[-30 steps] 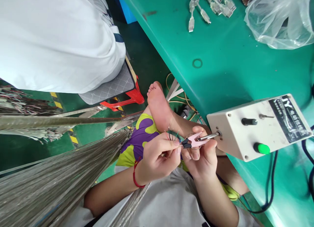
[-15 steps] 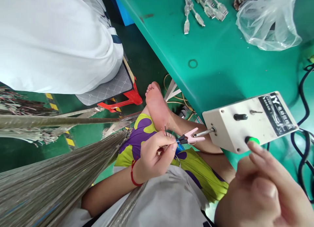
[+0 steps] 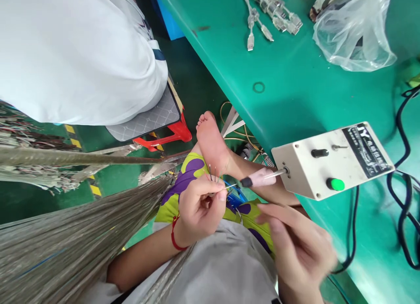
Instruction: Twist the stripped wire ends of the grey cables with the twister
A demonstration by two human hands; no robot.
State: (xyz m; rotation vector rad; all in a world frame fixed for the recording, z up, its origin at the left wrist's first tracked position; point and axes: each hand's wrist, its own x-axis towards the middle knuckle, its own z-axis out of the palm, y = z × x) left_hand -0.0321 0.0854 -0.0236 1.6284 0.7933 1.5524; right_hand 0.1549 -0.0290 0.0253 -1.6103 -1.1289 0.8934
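Note:
My left hand (image 3: 202, 207) is closed in a pinch on thin wires (image 3: 215, 176), whose fine ends fan out above the fingers. One twisted wire end points right, toward a pink clip (image 3: 260, 178) with black tips, and a gap lies between them. This clip, smeared by motion, sits on the metal rod of a white box (image 3: 331, 162) with a green button (image 3: 337, 184). Below the box, my right hand (image 3: 300, 245) is partly blurred; its fingers are apart with nothing visible in them. More blue wires (image 3: 234, 198) lie on the lap.
On the green table (image 3: 295, 98) lie clear USB cables (image 3: 275, 11), a plastic bag (image 3: 356, 37) and black cords (image 3: 405, 142). A person in white (image 3: 82, 59) sits on a red stool (image 3: 179, 130) at left. A thick bundle of grey cables (image 3: 82, 238) hangs at lower left.
My right hand has left the green button and moved left, toward the lap. The wire end has come out of the clip, my left hand shifted slightly left, and the clip has turned.

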